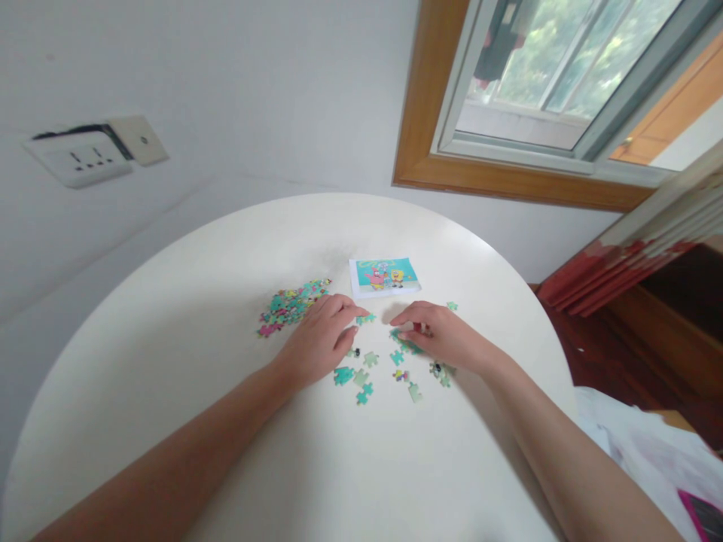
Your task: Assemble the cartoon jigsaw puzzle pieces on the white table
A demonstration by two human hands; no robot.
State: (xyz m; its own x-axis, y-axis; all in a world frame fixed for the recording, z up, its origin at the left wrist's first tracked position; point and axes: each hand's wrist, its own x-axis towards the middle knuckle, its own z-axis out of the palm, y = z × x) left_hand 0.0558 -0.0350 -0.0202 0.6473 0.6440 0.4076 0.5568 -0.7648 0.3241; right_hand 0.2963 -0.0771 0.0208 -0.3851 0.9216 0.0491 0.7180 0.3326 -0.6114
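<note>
Left hand [321,339] had thumb and index parted, index at a small teal piece [367,319]; right hand [446,331] curled over teal pieces [407,346], couldn't tell if gripping. Picture card [389,277] lay face-up beyond both, probably for easy viewing; pile [288,307] sat left, likely keeping the middle workable. Table [350,474] edge well off, most moving room nearside

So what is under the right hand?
Teal puzzle pieces show partly under the right hand, on the white table; whatever lies fully beneath that hand is covered and cannot be seen.
</note>
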